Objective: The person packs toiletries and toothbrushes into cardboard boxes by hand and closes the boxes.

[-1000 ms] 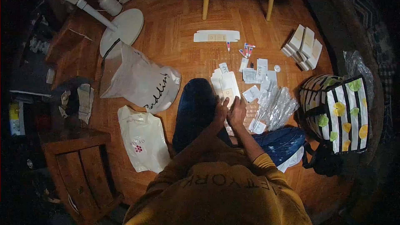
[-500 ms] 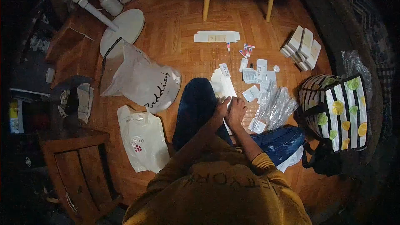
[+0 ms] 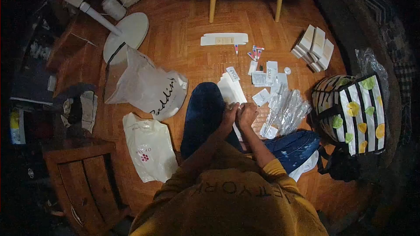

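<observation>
Between my knees lies a flat white carton (image 3: 232, 88), unfolded, with a small packet marked SOAP (image 3: 232, 74) at its far end. My left hand (image 3: 229, 116) is closed at the carton's near part, its fingertips pinching something I cannot make out. Right beside it, my right hand (image 3: 248, 116) is also closed, thumb and fingers meeting near the left fingertips. What they hold is hidden by the fingers. To the right are white packets (image 3: 261, 97), clear plastic wrappers (image 3: 288, 111) and another SOAP packet (image 3: 271, 71).
Small red-and-blue tubes (image 3: 257, 53) and another flat carton (image 3: 224, 39) lie ahead. Stacked white boxes (image 3: 316, 48) and a striped bag (image 3: 363, 113) are at right. Left are a Redding-like lettered bag (image 3: 148, 83), a cream plastic bag (image 3: 148, 148) and a wooden cabinet (image 3: 83, 183).
Both hands have closed together over the near part of the carton, and its printed panel no longer shows. The view has shifted slightly.
</observation>
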Tool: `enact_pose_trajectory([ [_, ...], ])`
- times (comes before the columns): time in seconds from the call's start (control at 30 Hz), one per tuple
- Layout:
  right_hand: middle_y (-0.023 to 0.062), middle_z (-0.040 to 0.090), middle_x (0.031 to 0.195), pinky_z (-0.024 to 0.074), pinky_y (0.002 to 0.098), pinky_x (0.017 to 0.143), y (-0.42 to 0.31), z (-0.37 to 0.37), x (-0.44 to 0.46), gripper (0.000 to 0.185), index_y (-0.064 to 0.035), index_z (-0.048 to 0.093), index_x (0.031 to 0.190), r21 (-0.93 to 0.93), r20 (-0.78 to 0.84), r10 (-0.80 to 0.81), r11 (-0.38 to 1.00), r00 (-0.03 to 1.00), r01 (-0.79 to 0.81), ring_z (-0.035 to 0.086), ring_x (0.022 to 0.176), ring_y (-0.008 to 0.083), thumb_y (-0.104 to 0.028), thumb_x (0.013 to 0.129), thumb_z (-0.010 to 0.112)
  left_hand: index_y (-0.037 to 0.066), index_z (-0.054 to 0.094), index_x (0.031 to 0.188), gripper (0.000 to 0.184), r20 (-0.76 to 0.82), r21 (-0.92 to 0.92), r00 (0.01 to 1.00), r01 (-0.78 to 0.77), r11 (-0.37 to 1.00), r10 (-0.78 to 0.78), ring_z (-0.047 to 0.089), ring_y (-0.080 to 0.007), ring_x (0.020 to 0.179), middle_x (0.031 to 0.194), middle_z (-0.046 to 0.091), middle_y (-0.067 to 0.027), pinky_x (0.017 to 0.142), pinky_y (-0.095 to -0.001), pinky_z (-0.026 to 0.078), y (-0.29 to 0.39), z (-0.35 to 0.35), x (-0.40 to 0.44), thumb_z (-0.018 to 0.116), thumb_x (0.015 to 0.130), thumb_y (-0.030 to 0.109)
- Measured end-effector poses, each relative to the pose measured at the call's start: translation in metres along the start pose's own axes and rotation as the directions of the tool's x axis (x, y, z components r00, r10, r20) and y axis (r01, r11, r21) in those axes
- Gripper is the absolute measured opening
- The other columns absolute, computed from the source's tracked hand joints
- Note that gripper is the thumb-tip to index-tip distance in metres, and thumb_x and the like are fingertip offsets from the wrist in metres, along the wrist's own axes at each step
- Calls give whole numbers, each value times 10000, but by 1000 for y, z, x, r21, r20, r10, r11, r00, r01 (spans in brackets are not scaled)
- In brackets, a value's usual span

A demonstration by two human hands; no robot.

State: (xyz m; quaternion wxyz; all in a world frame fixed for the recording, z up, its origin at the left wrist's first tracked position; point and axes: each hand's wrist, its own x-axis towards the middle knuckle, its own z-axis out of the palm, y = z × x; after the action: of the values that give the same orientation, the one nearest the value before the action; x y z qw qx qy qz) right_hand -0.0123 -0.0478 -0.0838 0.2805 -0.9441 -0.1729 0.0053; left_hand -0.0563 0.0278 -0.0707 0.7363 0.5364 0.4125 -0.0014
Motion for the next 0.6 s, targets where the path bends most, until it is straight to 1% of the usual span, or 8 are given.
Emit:
enact_pose_trajectory([
  [0.07,61,569,761,380,369,699,11,-16,10,212,-84,586,764,315,39,167,934,985,-171,529,744,247,-191,653,731,-6,435,1157,455,-295,193,764,-540,819,573,525,-215,914,1011,517,-104,821,-334,408,-13,6,4,558,833,288],
  [0.17,34,571,627,436,320,580,23,-77,20,235,-51,593,754,813,485,220,244,846,-530,532,570,219,-154,634,766,5,399,1213,496,-131,-325,921,-390,861,368,528,-207,945,1043,521,-120,826,-334,417,59,18,-50,560,830,274],
  [0.2,34,571,627,436,320,580,18,-100,18,235,-51,593,754,812,482,229,246,846,-529,532,570,219,-154,634,766,12,359,1261,535,301,-488,868,-216,845,396,530,-204,976,1086,522,-128,840,-336,426,53,11,-31,546,833,271],
  [0.23,24,550,652,427,289,617,12,-123,14,242,-22,586,799,766,520,201,321,830,-557,504,608,177,-123,653,750,12,359,1261,535,312,-489,864,-210,847,395,530,-204,976,1086,522,-128,840,-336,426,59,18,-36,546,833,271],
  [0.3,15,530,677,418,257,655,4,-157,12,252,7,578,844,722,545,185,393,818,-570,476,645,135,-92,672,734,26,376,1260,529,663,-595,721,345,726,201,539,-197,954,1069,535,-113,826,-316,442,81,41,-53,536,833,293],
  [0.37,102,570,873,435,278,640,2,-184,12,309,-3,557,953,404,-167,-67,906,984,130,529,739,212,-55,684,699,36,397,1254,537,626,-559,737,194,806,256,560,-184,894,1008,560,-87,781,-303,464,86,55,-57,540,825,326],
  [0.4,135,531,1019,441,287,683,-1,-204,22,360,-4,528,1027,335,-227,-172,910,958,243,531,831,227,-34,699,672,20,364,1270,555,692,-525,677,231,819,252,554,-193,928,1047,550,-95,810,-316,462,87,59,-56,523,832,322],
  [0.6,139,538,1014,444,329,684,-34,-269,64,323,-26,532,997,363,57,-511,811,858,459,562,866,275,-126,722,670,68,515,1075,392,781,-268,624,346,899,-7,572,-150,794,925,583,-62,672,-273,484,91,70,-82,580,810,349],
])
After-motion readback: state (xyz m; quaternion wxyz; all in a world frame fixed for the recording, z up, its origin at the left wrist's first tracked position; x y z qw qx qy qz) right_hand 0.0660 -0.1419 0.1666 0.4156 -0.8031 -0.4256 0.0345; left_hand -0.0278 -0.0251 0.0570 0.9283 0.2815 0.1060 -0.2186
